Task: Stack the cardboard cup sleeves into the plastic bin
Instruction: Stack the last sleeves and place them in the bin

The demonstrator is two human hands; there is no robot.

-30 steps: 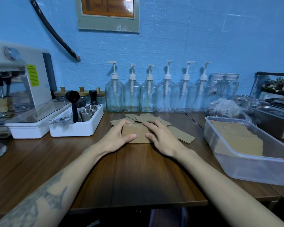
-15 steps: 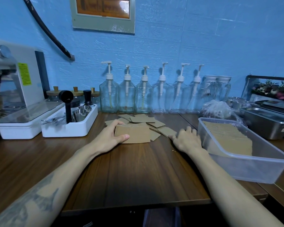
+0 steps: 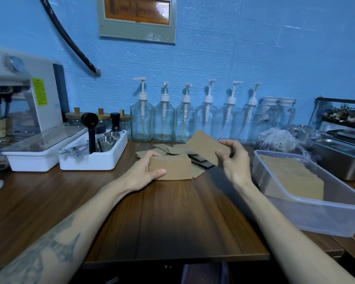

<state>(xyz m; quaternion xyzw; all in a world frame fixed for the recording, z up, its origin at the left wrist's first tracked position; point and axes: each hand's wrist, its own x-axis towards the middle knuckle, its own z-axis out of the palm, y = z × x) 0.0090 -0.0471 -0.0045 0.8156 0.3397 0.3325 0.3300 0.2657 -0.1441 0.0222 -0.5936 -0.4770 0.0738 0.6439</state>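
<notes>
Left hand (image 3: 140, 171) curled round stack of sleeves (image 3: 170, 168) on bench (image 3: 168, 218), thumb along near edge, fingers over far edge. Right hand (image 3: 233, 160) lifted off bench, grip pinching single sleeve (image 3: 206, 145), tilted, held clear of pile. Loose sleeves (image 3: 164, 149) scattered just beyond left grip, between both hands. Plastic bin (image 3: 320, 214) just right of right grip, row of sleeves (image 3: 291, 175) already packed inside. Pump bottles (image 3: 184, 117) lined along wall behind.
</notes>
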